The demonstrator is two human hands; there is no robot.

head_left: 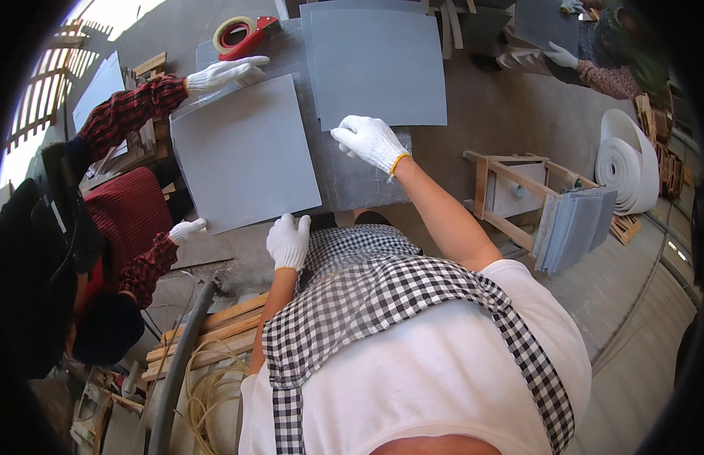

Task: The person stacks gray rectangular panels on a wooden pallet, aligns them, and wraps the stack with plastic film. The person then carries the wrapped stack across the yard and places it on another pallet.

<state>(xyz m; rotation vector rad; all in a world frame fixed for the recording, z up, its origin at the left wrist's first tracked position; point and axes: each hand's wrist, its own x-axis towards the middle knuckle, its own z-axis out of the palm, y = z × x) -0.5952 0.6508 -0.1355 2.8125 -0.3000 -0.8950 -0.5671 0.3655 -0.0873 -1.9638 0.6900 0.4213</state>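
Your left hand [288, 241] is at the near edge of the grey sheet [246, 155] on the counter [367, 178], its grip impossible to tell. Your right hand [369, 142] has its fingers curled narrow beside the sheet stack [378, 64]; whether they hold anything, I cannot tell.

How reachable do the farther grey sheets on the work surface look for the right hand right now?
Probably yes: the right hand is by the near edge of the farther grey sheets, with nothing visible between them.
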